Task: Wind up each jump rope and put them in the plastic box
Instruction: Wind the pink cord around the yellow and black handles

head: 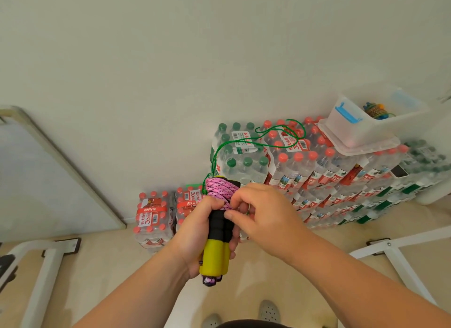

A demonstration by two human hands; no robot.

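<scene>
While the left hand (195,232) wraps tight round the yellow-and-black handles (216,254), held upright side by side, the pink rope (219,188) sits coiled around their upper end. Right hand (266,217) is in close, fingertips pinching at the lowest turns, and it looks like the tail is being tucked. Best move: clamp the coils under the left thumb, slip the end beneath a turn and pull it snug so nothing springs loose. Watch that thin green cord (244,142) trailing from the bundle up over the bottle packs (317,171); it could snag. Far right, the plastic box (366,128) sits atop the packs, another wound rope (377,110) already inside.
</scene>
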